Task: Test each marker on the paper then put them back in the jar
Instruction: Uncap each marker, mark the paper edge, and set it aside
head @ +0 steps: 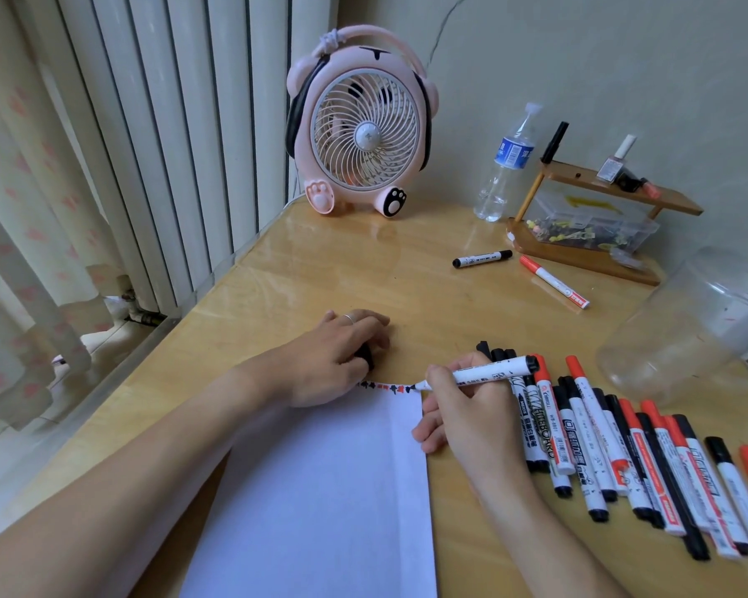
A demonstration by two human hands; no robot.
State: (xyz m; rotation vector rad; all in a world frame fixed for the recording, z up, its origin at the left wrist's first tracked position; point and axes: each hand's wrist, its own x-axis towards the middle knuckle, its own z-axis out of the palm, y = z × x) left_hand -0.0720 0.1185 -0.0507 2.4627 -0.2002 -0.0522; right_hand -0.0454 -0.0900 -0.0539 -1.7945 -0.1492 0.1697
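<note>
the right hand pinches a black marker, its tip touching the top right corner of the paper beside a row of red and black marks. the left hand rests on the paper's top edge, fingers curled round a black cap. more markers lie beside the right hand; the clear jar lies on its side past them.

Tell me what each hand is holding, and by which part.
Right hand pinches an uncapped black whiteboard marker low on its barrel, near the tip. Left hand curls around a small black thing, probably that marker's cap.
</note>
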